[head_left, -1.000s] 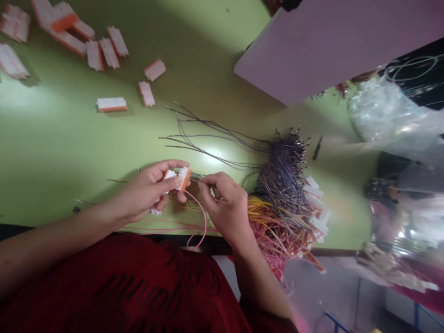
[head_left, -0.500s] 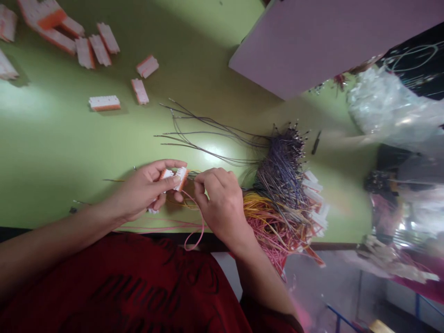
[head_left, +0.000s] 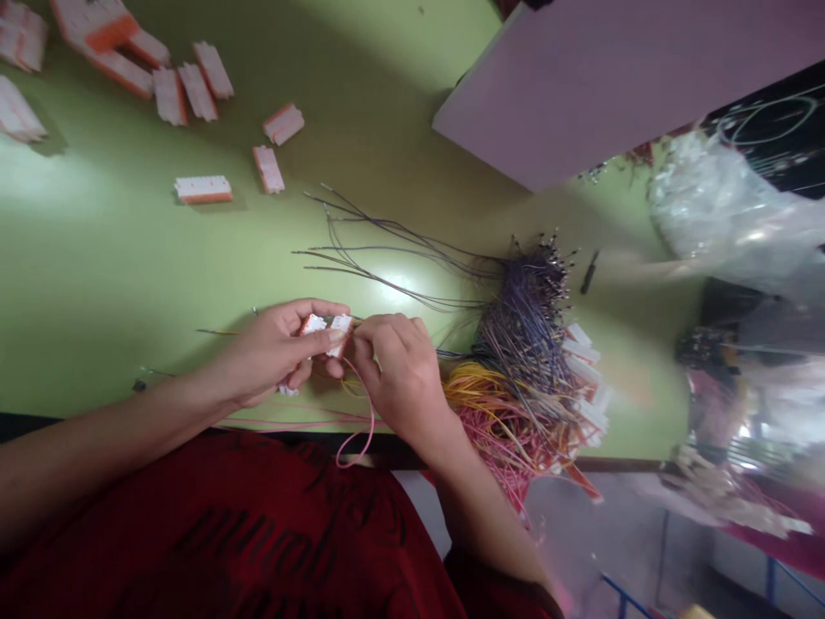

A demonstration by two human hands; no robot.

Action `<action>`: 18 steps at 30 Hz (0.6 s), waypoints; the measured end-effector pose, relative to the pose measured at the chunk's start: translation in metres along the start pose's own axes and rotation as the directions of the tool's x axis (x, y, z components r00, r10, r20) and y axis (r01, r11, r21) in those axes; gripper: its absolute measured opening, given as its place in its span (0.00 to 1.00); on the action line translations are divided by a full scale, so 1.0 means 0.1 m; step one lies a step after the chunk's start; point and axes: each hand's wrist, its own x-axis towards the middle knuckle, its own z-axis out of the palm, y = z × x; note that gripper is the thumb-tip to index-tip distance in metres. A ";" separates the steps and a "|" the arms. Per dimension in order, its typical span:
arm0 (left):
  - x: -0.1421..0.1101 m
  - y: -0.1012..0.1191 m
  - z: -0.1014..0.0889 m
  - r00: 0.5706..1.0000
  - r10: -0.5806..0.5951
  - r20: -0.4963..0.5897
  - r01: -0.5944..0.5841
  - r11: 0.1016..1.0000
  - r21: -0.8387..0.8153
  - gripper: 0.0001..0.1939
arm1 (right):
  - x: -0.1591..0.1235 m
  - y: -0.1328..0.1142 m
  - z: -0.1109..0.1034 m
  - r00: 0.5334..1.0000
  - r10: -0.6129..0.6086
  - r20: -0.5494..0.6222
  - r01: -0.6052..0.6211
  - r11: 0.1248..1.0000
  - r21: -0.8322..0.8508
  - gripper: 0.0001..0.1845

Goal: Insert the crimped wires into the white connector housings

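My left hand (head_left: 274,352) is closed around a small white and orange connector block (head_left: 326,331) just above the near edge of the green table (head_left: 116,258). My right hand (head_left: 393,370) is pinched against the block's right end, its fingers pressed together on a thin wire I can barely see. A pink wire (head_left: 361,421) loops down from the block toward my red shirt. To the right of my hands lies a thick bundle of purple, yellow and pink wires (head_left: 522,361).
Several white and orange connector blocks (head_left: 193,86) lie scattered at the table's far left. A few loose grey wires (head_left: 380,249) fan out behind my hands. A pale lilac board (head_left: 606,77) covers the far right, beside clear plastic bags (head_left: 728,206).
My right hand has moved left and closed up against the connector block. The left hand keeps its hold and has hardly shifted.
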 end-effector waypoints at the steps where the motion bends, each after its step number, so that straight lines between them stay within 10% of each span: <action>1: 0.00 -0.01 0.00 1.000 0.004 0.001 -0.004 1.000 0.003 0.17 | 0.00 0.00 0.01 1.000 -0.003 -0.009 0.003 1.000 0.004 0.10; 18: -0.03 0.03 0.02 0.999 0.037 0.006 -0.037 0.999 -0.004 0.19 | 0.22 0.13 -0.19 0.989 0.107 0.099 -0.119 0.986 0.121 0.11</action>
